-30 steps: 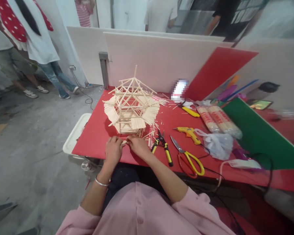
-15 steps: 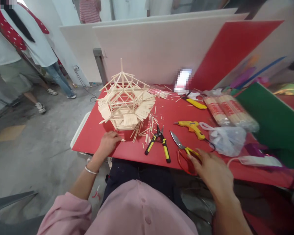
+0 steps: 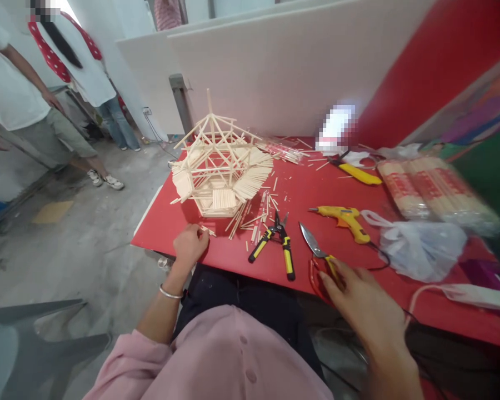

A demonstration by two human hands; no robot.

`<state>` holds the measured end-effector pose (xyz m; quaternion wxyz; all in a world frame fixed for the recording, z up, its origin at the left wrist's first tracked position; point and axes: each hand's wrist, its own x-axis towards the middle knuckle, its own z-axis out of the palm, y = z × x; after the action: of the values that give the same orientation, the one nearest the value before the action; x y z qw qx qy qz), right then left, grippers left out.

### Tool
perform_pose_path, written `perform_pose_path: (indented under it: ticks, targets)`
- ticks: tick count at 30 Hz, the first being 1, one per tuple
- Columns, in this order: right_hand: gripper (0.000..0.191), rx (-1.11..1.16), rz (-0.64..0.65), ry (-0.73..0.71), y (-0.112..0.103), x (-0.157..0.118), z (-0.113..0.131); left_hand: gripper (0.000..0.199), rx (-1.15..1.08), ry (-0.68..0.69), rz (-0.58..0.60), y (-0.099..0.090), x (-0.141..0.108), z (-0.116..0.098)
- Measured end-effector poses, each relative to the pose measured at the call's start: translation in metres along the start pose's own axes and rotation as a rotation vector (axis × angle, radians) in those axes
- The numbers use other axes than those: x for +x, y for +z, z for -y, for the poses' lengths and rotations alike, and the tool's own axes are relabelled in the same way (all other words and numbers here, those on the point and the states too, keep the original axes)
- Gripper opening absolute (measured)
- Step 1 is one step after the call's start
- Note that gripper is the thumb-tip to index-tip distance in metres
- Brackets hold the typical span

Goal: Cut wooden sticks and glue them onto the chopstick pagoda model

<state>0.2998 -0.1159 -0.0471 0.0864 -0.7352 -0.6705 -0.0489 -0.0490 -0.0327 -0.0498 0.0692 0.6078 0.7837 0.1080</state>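
Observation:
A pavilion-like model (image 3: 223, 203) built of thin wooden sticks stands on the red tabletop. In front of it, my left hand (image 3: 189, 244) rests at the table edge, fingers curled in, with short wooden sticks (image 3: 208, 230) at the fingertips. My right hand (image 3: 358, 294) is closed around the handles of scissors (image 3: 310, 240) with red and yellow grips, the blades lying toward the middle of the table. Between my hands lie black-and-yellow cutters (image 3: 277, 236), jaws spread. Loose sticks (image 3: 244, 219) are scattered beside the model.
A yellow glue gun (image 3: 345, 219) lies beyond the scissors, near a plastic bag (image 3: 425, 250) and wrapped stick bundles (image 3: 429, 189). A yellow-handled tool (image 3: 360, 173) and a lit, blurred-out screen (image 3: 335, 128) are at the back. Pale boards (image 3: 270, 83) stand behind. People (image 3: 87, 78) stand at left.
The view has swung slightly right and closer. My left fingers have curled in at the short sticks. My right hand still grips the scissors, its fingers farther round the handles.

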Motion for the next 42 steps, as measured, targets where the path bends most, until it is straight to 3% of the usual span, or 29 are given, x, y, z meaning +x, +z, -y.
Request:
perform_pose_path:
  ticks: [5, 9, 12, 18, 24, 28, 30, 33, 36, 39, 42]
  targets:
    - [0.041, 0.119, -0.159, -0.068, -0.002, 0.004, 0.035, 0.021, 0.079, -0.079, 0.036, -0.005, 0.004, -0.009]
    - [0.034, 0.283, -0.087, -0.189, 0.005, 0.012, 0.071, 0.016, 0.1, -0.096, 0.066, -0.008, 0.004, -0.006]
    - [0.034, 0.281, -0.062, -0.193, 0.007, 0.02, 0.08, 0.016, 0.105, -0.076, 0.079, -0.011, 0.003, -0.001]
    - [0.035, 0.194, -0.028, -0.065, 0.004, 0.027, 0.061, 0.021, 0.097, -0.043, 0.097, -0.013, 0.004, 0.004]
    - [0.041, 0.078, -0.012, 0.166, -0.003, 0.032, 0.011, 0.024, 0.131, -0.024, 0.12, -0.014, 0.006, 0.002]
    - [0.044, 0.021, 0.044, 0.3, -0.01, 0.069, -0.022, 0.02, 0.093, 0.0, 0.134, -0.016, 0.011, 0.004]
    - [0.049, -0.032, 0.177, 0.333, -0.01, 0.096, -0.031, 0.019, 0.064, -0.008, 0.15, -0.017, 0.013, 0.004]
    - [0.048, -0.042, 0.332, 0.375, -0.005, 0.13, -0.035, 0.019, 0.056, -0.013, 0.172, -0.017, 0.014, 0.002]
    - [0.049, -0.058, 0.39, 0.434, -0.004, 0.145, -0.032, 0.018, 0.127, -0.019, 0.196, -0.018, 0.013, 0.0]
    - [0.05, -0.03, 0.364, 0.419, -0.015, 0.137, -0.025, 0.018, 0.162, 0.008, 0.228, -0.019, 0.013, 0.0]
    - [0.054, 0.003, 0.162, 0.431, -0.026, 0.116, -0.024, 0.017, 0.157, 0.039, 0.233, -0.02, 0.014, 0.003]
